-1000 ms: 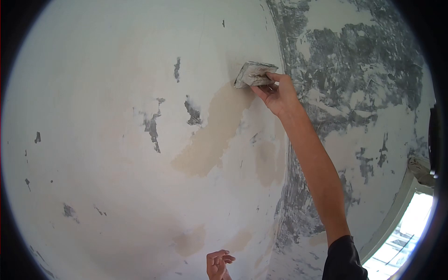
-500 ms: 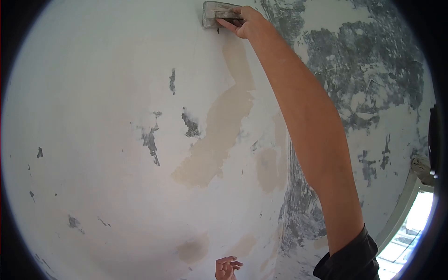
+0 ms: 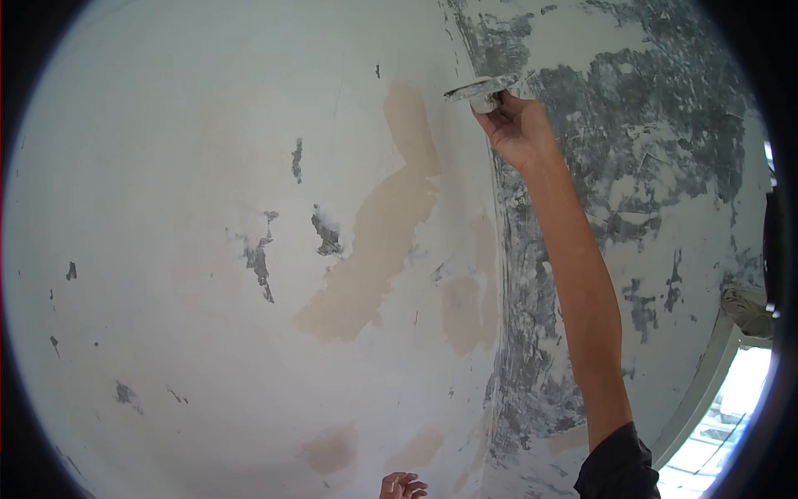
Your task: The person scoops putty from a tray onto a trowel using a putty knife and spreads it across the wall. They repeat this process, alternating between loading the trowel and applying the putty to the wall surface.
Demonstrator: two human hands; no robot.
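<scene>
My right hand (image 3: 519,133) is raised at the upper right, its fingers wrapped round the handle of a flat trowel (image 3: 482,87). The blade is seen nearly edge-on, near the line where the pale wall (image 3: 208,166) meets a rougher grey-patched surface (image 3: 640,125). Only the fingers of my left hand (image 3: 403,486) show at the bottom edge; they are curled and apart, with nothing seen in them. A beige patch (image 3: 374,249) runs down the pale wall, left of my right forearm.
Dark chipped marks (image 3: 327,233) dot the pale wall. A bright window (image 3: 723,416) with a pale frame stands at the lower right, and a crumpled greyish thing (image 3: 748,311) sits at its upper corner. Something dark rises along the right edge.
My right hand and the trowel have moved right and down, and the trowel has turned from face-on to nearly edge-on. My left hand is slightly lower in view.
</scene>
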